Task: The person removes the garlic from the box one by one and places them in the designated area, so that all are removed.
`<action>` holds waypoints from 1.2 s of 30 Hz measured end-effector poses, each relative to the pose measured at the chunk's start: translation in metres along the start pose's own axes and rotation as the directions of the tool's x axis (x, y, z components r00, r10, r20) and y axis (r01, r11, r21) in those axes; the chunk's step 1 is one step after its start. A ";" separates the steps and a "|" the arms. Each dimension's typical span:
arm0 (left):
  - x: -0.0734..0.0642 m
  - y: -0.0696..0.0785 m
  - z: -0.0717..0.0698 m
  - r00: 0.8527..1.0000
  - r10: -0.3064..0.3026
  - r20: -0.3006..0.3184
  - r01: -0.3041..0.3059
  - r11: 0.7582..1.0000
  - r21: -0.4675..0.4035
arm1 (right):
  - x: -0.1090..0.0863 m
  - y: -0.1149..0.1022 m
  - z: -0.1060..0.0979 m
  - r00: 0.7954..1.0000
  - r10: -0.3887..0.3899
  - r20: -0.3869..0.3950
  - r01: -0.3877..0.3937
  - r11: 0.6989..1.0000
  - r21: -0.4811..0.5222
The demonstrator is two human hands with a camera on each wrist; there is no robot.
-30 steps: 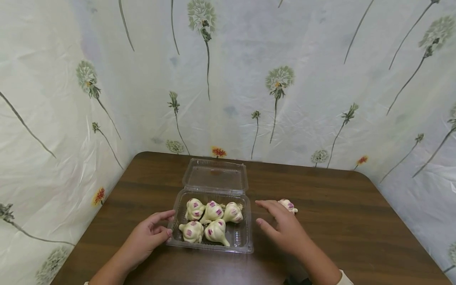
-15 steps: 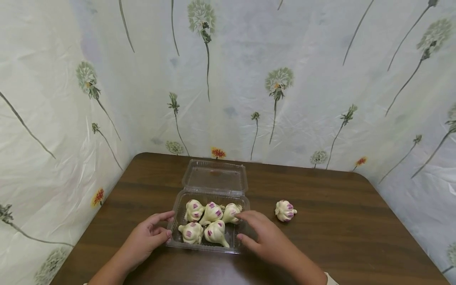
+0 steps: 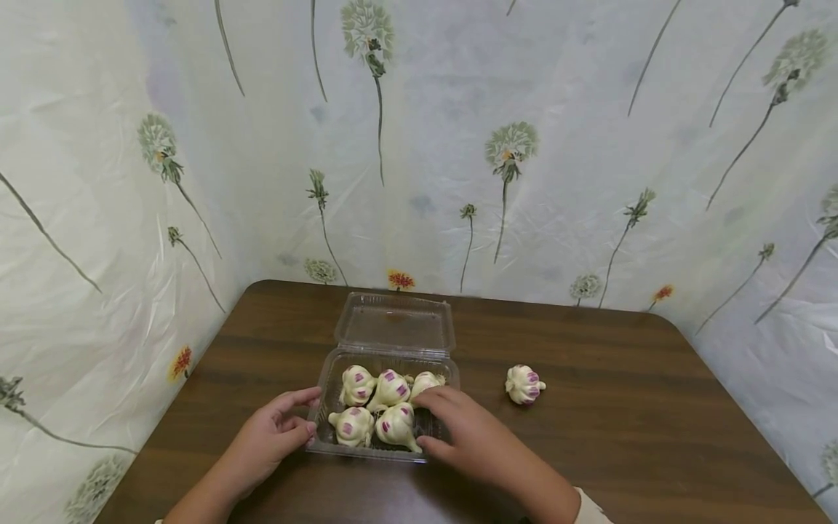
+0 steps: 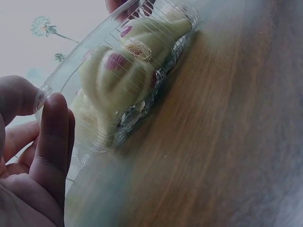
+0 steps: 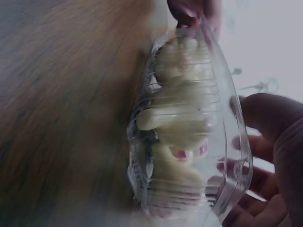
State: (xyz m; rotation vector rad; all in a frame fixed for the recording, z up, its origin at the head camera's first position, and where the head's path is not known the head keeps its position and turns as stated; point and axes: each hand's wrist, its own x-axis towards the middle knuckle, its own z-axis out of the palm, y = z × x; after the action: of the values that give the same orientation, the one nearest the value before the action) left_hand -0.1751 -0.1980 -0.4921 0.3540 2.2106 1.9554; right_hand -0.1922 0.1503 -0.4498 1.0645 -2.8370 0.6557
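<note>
A clear plastic clamshell container [image 3: 380, 453] lies with its lid folded back and several garlic bulbs [image 3: 394, 424] inside. At its left wall my left hand [image 3: 278, 429] pinches the rim between thumb and fingers, as the left wrist view also shows. My right hand [image 3: 468, 433] reaches over the right side of the container, fingers and thumb spread apart near the front bulb and the back right bulb. That back right garlic bulb [image 3: 427, 381] is partly hidden by the hand. Contact between the right fingers and a bulb cannot be made out in the blurred right wrist view.
One loose garlic bulb [image 3: 524, 384] lies on the brown wooden table [image 3: 609, 407], right of the container. The transparent lid [image 3: 396, 324] rests behind the base. A flower-printed sheet [image 3: 432, 145] surrounds the table's back and sides.
My right hand has moved left from beside the loose bulb to over the container's right side, uncovering that bulb. My left hand stays at the rim.
</note>
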 end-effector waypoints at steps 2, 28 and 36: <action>0.000 0.000 0.000 1.000 -0.004 -0.002 0.004 1.000 -0.007 | 0.002 -0.001 0.000 1.000 0.011 0.010 -0.011 1.000 -0.012; -0.001 0.000 -0.001 1.000 0.003 0.001 -0.003 1.000 -0.016 | 0.031 -0.013 0.001 0.978 0.111 0.176 -0.109 0.994 -0.025; -0.002 0.002 0.000 1.000 0.013 0.000 -0.013 1.000 -0.018 | 0.032 -0.013 0.003 0.972 0.128 0.195 -0.128 0.992 -0.014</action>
State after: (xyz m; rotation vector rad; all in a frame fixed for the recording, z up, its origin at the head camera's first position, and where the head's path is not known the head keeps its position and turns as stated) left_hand -0.1730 -0.1985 -0.4902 0.3671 2.1954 1.9807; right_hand -0.2081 0.1203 -0.4417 1.0051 -3.0956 0.5874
